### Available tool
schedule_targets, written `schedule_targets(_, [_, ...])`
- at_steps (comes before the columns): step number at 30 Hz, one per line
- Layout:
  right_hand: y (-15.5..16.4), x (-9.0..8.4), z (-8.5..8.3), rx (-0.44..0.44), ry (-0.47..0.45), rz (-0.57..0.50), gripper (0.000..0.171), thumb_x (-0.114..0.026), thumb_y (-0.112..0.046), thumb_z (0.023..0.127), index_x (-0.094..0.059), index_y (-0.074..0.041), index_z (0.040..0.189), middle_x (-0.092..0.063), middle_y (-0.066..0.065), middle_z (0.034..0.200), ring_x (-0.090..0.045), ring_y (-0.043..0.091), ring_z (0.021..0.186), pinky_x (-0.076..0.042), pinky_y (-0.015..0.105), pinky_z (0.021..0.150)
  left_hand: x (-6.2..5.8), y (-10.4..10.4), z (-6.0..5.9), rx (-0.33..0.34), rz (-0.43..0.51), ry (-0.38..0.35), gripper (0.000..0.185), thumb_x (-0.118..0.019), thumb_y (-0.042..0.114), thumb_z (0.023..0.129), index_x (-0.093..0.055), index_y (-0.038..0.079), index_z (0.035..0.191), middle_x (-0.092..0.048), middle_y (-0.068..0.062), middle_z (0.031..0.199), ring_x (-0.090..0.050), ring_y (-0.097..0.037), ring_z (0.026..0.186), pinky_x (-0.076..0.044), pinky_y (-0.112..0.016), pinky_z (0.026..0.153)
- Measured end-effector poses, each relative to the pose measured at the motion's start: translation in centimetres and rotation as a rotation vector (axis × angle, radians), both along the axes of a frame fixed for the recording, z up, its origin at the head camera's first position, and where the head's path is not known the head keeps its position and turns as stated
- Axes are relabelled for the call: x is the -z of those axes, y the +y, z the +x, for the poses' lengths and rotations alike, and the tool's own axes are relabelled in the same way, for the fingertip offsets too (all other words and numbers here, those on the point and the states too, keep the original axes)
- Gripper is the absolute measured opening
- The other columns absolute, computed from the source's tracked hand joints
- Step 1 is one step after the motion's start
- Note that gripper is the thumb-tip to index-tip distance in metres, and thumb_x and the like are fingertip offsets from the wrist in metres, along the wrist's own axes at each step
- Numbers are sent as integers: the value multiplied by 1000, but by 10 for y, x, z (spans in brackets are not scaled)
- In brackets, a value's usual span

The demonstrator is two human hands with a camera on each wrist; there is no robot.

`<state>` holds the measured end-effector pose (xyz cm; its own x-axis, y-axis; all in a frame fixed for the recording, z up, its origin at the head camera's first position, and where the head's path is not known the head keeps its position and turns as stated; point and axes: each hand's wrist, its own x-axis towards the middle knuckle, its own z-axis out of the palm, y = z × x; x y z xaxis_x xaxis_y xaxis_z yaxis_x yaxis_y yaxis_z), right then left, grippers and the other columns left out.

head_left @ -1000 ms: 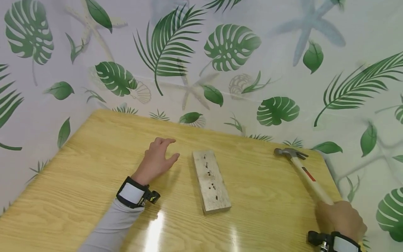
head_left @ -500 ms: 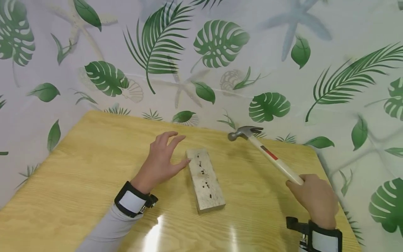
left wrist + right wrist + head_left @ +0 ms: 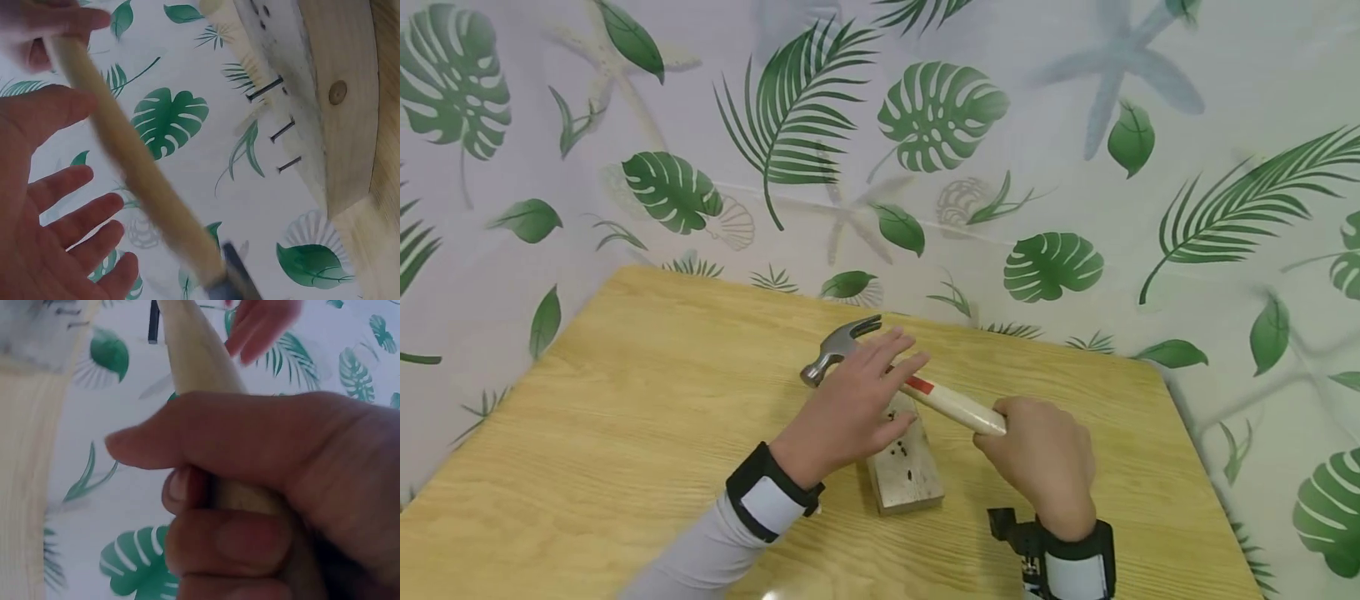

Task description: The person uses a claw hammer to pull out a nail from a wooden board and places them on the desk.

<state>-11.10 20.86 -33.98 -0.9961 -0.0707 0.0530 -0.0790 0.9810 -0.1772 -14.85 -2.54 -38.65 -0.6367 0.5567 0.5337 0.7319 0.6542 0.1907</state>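
Note:
A claw hammer (image 3: 961, 407) is raised over the table, its metal head (image 3: 842, 340) pointing left. My right hand (image 3: 1047, 454) grips the lower end of its pale wooden handle, with fingers curled round it in the right wrist view. Close by the handle is my left hand (image 3: 850, 404), its fingers spread and loosely bent; the left wrist view shows its thumb tip at or very near the wood, contact unclear. Beneath lies a wooden block (image 3: 908, 490), partly hidden by the left hand. Several nails (image 3: 265, 89) stick out of its face.
The yellow wood-grain table (image 3: 662, 400) extends around the block on all sides. A leaf-patterned backdrop (image 3: 970, 108) rises behind its far edge. Each wrist wears a black strap, the left strap (image 3: 772, 492) over a grey sleeve.
My right hand has carried the hammer up and leftward from the table's right side to above the block. My left hand has moved right, over the block and beside the handle.

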Motion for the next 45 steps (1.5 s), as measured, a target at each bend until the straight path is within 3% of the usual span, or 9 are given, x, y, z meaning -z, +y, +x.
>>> schedule_targets(4, [-17, -4, 0, -32, -16, -5, 17, -80, -23, 79, -67, -16, 72, -46, -3, 52, -43, 16, 46, -29, 31, 43, 4, 7, -2, -36, -110, -4, 57, -73, 37, 93, -57, 14, 143, -59, -7, 141, -50, -25, 138, -35, -45, 118])
schedule_targets(9, [-24, -5, 1, -47, -29, -38, 26, -79, -26, 81, -60, -18, 66, -42, -4, 52, -41, 16, 46, -27, 30, 43, 10, 7, -7, -88, -140, -1, 31, -74, 41, 90, -66, 20, 111, -66, 6, 103, -64, -15, 103, -47, -39, 98])
schedule_targets(13, [-24, -4, 0, -57, -32, -47, 28, -82, -29, 80, -61, -18, 66, -41, -4, 52, -41, 15, 46, -28, 30, 43, 15, 7, -14, -74, -149, -20, 26, -74, 39, 88, -56, 20, 92, -52, 8, 81, -53, -11, 79, -39, -32, 74])
schedule_targets(17, [-27, -2, -3, -60, -2, -41, 29, -89, -37, 75, -67, -18, 77, -45, -4, 55, -42, 15, 48, -29, 30, 44, 21, 6, -18, -73, -164, -59, 29, -74, 37, 87, -50, 21, 86, -45, 9, 75, -45, -10, 70, -31, -29, 68])
schedule_targets(23, [-31, -9, -4, -197, 309, -297, 33, -87, -32, 81, -73, -12, 104, -69, 4, 92, -65, 23, 78, -52, 41, 70, 28, -4, -21, -85, -100, -194, 29, -74, 34, 89, -49, 22, 81, -48, 10, 69, -47, -9, 65, -36, -29, 65])
schedule_targets(29, [-15, -24, 6, -247, 665, -665, 33, -75, -15, 90, -70, -5, 121, -63, 12, 120, -60, 27, 111, -43, 37, 97, 28, -16, -27, -87, 55, -284, 23, -72, 26, 89, -54, 18, 79, -43, 8, 67, -47, -10, 62, -38, -24, 54])
schedule_targets(34, [-5, -14, -3, -346, 469, -1134, 57, -70, -10, 94, -48, -6, 147, -45, 11, 147, -52, 25, 126, -35, 35, 106, 19, -23, -27, -93, 103, -243, 24, -71, 24, 91, -52, 14, 80, -39, 6, 68, -43, -12, 63, -34, -25, 54])
schedule_targets(39, [-17, 1, -14, -427, 221, -1350, 74, -70, 2, 92, -33, -8, 155, -38, 17, 155, -46, 28, 135, -33, 36, 114, 12, -26, -24, -49, 153, -251, 27, -68, 20, 94, -44, 18, 80, -33, 6, 70, -39, -11, 63, -32, -24, 56])
schedule_targets(45, [-49, 8, -13, -454, 183, -1628, 48, -61, 7, 95, -49, -4, 141, -54, 18, 140, -58, 32, 126, -47, 37, 106, 7, -23, -21, -1, 174, -265, 27, -67, 19, 96, -43, 19, 83, -36, 5, 72, -44, -11, 66, -36, -26, 60])
